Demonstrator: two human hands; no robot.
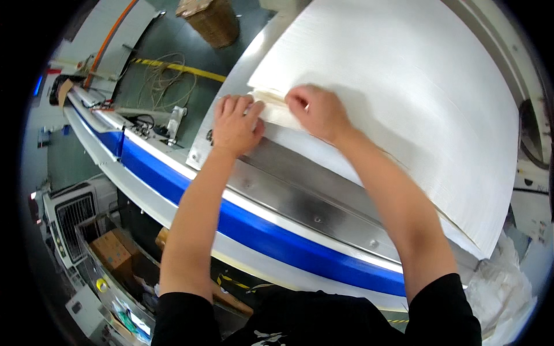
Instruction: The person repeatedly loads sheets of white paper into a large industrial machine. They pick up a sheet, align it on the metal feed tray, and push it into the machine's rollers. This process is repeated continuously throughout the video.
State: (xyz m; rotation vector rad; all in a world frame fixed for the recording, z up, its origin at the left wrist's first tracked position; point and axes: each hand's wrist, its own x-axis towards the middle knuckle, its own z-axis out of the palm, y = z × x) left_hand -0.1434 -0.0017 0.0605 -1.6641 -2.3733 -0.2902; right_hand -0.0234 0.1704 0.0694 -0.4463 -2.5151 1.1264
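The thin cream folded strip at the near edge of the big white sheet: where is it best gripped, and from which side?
Probably at the cream strip's raised left end, pinched from the near edge of the white sheet, where the left hand and right hand already meet; elsewhere it lies flat.

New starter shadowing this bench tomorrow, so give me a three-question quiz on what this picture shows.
1. True or false: both hands rest on the near left corner of the white sheet stack.
2. What colour is the band along the machine's near edge?
3. What stands on the floor at the top? A) woven basket B) metal drum

Key: 1 true, left hand and right hand; 2 blue; 3 A.
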